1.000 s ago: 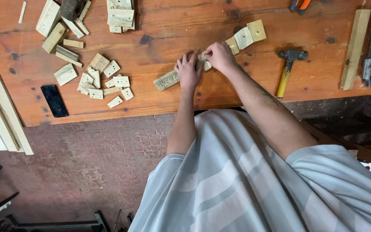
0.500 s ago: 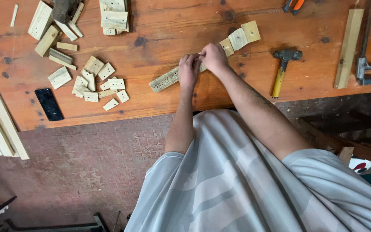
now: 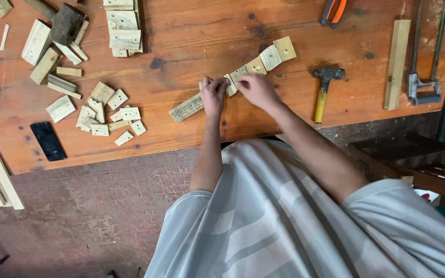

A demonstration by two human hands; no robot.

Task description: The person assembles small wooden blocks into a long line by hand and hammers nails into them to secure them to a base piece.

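Both hands closed on a slanted row of small wooden blocks at bench centre.

Left hand [image 3: 213,95] pinched on the row of blocks [image 3: 256,64] beside a perforated strip [image 3: 186,107] at its 8 o'clock end; right hand [image 3: 256,88] clamped on the next blocks, 3 more trailing toward 2 o'clock. Probably light, stiff, dry softwood, easily knocked out of line; best gripped by opposite side edges. Hammer [image 3: 323,90] at 3 o'clock, loose offcuts [image 3: 110,113] and phone [image 3: 48,140] at 9 o'clock on the bench [image 3: 181,31].

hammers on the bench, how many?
1: a yellow-handled hammer lies on the workbench, beside the right hand on its right. The dark blocky object at top left may be a mallet head; unclear.
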